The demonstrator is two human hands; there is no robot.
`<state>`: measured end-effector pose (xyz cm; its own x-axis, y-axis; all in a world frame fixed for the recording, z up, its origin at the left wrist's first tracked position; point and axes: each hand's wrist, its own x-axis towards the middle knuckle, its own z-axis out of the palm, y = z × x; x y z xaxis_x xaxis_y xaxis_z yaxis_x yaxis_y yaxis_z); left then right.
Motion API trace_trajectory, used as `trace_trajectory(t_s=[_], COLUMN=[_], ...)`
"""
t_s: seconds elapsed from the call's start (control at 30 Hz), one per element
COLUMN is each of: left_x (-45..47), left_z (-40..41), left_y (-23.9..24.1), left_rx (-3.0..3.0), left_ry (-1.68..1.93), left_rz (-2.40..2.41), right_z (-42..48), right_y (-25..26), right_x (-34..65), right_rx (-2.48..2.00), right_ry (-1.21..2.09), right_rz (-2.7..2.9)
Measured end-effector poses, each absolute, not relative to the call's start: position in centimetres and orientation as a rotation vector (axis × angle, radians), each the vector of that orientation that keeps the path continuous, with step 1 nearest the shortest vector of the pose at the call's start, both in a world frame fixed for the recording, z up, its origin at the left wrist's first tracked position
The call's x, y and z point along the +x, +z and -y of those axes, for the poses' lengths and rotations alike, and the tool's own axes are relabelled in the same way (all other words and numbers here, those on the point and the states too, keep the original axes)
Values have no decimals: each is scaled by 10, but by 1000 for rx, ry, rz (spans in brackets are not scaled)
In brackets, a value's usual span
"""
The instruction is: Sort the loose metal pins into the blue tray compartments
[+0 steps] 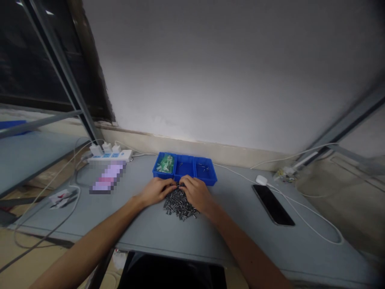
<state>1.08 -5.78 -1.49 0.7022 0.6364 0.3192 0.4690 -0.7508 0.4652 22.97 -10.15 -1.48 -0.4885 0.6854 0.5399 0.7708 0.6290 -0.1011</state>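
My left hand (156, 190) and my right hand (197, 193) rest together on the grey table (144, 228), fingertips meeting at the far edge of a pile of several small dark metal pins (179, 204). Both hands have their fingers curled into a pinch; what they hold between the fingertips is too small to make out. Just beyond the hands stand three joined blue bins: the left bin (164, 164) holds green and white parts, the middle bin (185, 165) and the right bin (205, 167) hold a few small pieces.
A black phone (272, 204) lies at the right with a white charger (261, 180) and cable (315, 228). A white power strip (110, 155) with plugs sits at the back left. A blurred pink object (107, 177) and a small packet (61, 198) lie left.
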Motion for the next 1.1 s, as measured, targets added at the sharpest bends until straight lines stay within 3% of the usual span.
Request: trace_trajectory(t_s=[0.63,0.87,1.1], left_x=[10,8,9], left_z=[64,63,53], left_y=[-8,-9,-16], left_rx=[2541,2514,2568], left_ry=[704,863,601], left_rz=[-868,-901,-1014], right_z=[99,106,99], right_y=[-14,-11,4], right_x=[232,250,250], right_rx=[-1057,-943,-1340], right_ry=[-295,-485,-455], right_rz=[2367,1993,1678])
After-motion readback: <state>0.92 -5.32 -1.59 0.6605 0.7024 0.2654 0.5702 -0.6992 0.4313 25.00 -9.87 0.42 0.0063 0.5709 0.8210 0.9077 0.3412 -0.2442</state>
